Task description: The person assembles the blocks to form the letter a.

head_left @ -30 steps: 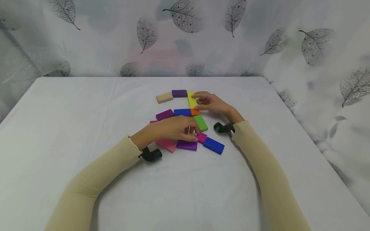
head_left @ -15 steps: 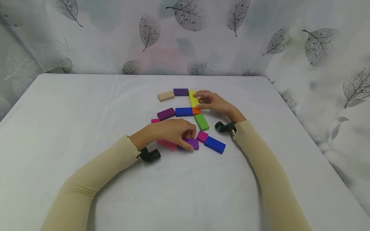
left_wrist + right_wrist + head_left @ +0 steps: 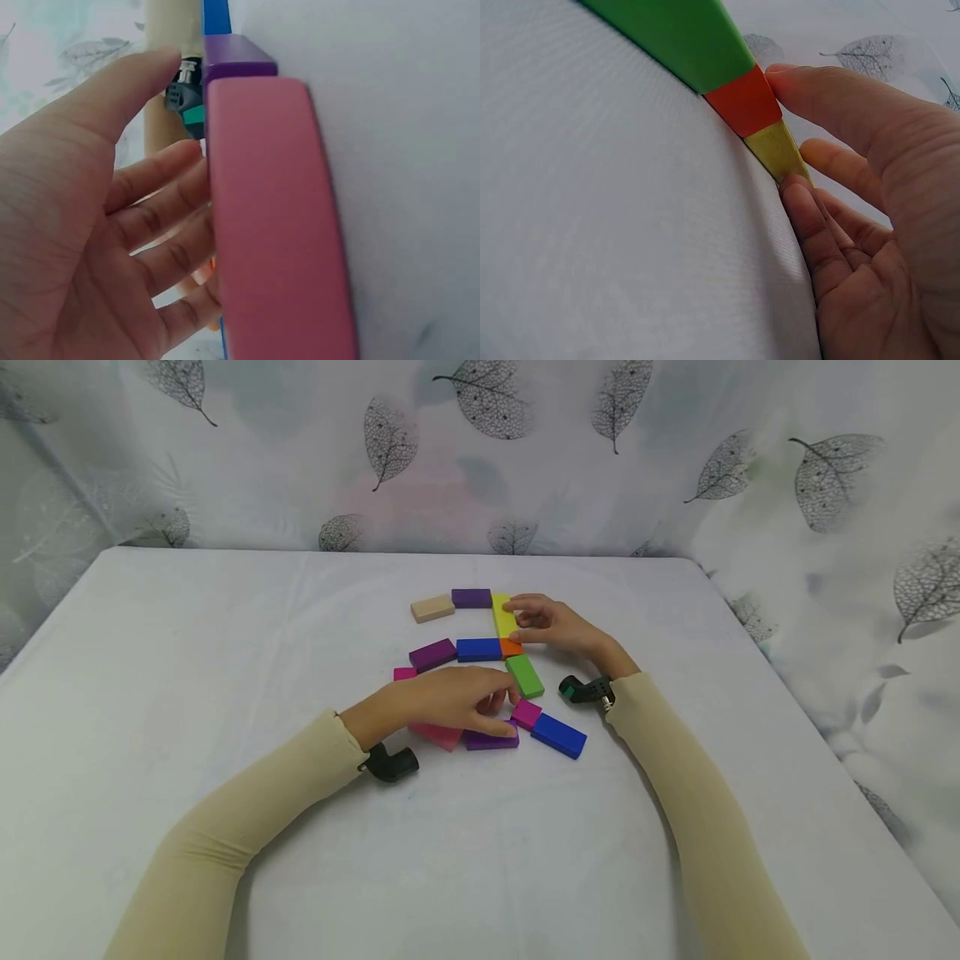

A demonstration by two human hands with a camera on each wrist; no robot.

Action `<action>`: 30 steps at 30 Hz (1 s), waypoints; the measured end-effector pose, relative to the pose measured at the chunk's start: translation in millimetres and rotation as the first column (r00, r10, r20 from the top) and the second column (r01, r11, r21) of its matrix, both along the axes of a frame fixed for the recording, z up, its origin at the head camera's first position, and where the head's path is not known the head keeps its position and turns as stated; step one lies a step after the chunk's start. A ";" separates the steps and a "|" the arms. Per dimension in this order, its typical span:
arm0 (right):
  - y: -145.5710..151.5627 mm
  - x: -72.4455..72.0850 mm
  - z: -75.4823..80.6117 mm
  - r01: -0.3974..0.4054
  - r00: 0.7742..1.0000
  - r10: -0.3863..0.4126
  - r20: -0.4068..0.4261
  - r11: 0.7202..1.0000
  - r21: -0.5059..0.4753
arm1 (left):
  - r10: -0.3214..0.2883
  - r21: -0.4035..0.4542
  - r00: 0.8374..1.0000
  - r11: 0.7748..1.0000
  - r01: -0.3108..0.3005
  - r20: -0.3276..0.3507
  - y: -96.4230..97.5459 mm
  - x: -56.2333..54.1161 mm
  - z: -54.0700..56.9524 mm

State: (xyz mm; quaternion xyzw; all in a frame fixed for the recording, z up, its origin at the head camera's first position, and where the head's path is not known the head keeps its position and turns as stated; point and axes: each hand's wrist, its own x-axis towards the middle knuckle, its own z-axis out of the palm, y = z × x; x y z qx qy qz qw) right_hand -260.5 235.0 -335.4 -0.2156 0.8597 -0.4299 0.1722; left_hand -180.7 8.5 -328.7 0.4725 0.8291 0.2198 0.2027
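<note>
In the head view my left hand (image 3: pixel 459 695) reaches over the near row of blocks. Its thumb lies over a purple block (image 3: pixel 491 742), and the other fingertips are close to a magenta block (image 3: pixel 527 714). The left wrist view shows these fingers loosely bent, nothing between them and the thumb, beside a pink block (image 3: pixel 277 217). My right hand (image 3: pixel 557 628) rests at the right side of a yellow block (image 3: pixel 504 615). From the right wrist, the thumb tip touches an orange block (image 3: pixel 744 102) while other fingertips meet the yellow block's edge.
A green block (image 3: pixel 525 677) and a blue block (image 3: pixel 558 736) lie at the right of the pattern. Farther back are a wooden block (image 3: pixel 432 609), two purple blocks and another blue block (image 3: pixel 478 650). White cloth covers the table (image 3: pixel 420 877); a leaf-print curtain hangs behind.
My left hand's thumb swung down toward the near edge of the purple block, then back up over it; its fingers curled in, then reached toward the magenta block. My right hand stays put.
</note>
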 end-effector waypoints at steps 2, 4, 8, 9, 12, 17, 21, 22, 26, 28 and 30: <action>3.4 -6.3 -7.6 0.006 1.000 -0.006 0.001 1.000 -0.001 | -0.007 0.011 1.000 1.000 0.007 0.005 1.4 -0.1 -0.8; 7.5 -13.4 -16.5 0.011 1.000 -0.011 0.000 1.000 -0.003 | -0.014 0.016 1.000 1.000 0.014 0.004 2.8 0.0 -1.6; 13.1 -22.4 -28.4 0.015 1.000 -0.016 -0.004 1.000 -0.017 | -0.032 0.024 0.999 0.999 0.032 0.004 5.2 0.3 -2.9; 13.6 -22.4 -28.5 0.014 1.000 -0.015 -0.007 1.000 -0.021 | -0.037 0.025 0.999 0.999 0.037 0.001 5.8 0.5 -3.1; 14.1 -21.2 -27.3 0.010 1.000 -0.010 -0.012 1.000 -0.023 | -0.049 0.026 0.999 0.998 0.049 -0.007 7.5 0.7 -4.3; 13.0 -20.3 -27.1 0.007 1.000 -0.007 -0.014 1.000 -0.027 | -0.052 0.018 0.999 0.998 0.052 -0.001 6.6 1.3 -3.8; 11.1 -22.2 -29.2 0.000 1.000 0.000 -0.011 1.000 -0.028 | -0.025 0.033 1.000 0.999 0.025 0.012 -0.1 0.2 1.1; 10.7 -23.2 -30.0 -0.002 1.000 0.002 -0.009 1.000 -0.026 | -0.013 0.042 1.000 0.999 0.012 0.012 -2.3 -0.2 2.8; 8.7 -25.6 -31.8 -0.011 1.000 0.011 -0.007 1.000 -0.014 | 0.022 0.086 1.000 0.996 -0.022 -0.001 -11.8 -2.2 9.7; 8.7 -25.5 -32.2 -0.008 1.000 0.008 -0.002 1.000 -0.007 | 0.033 0.095 0.999 0.995 -0.032 -0.008 -16.1 -3.3 11.9; 10.2 -24.6 -32.5 0.002 1.000 -0.002 -0.005 1.000 0.001 | 0.046 0.096 0.999 0.994 -0.044 -0.023 -20.6 -5.0 12.6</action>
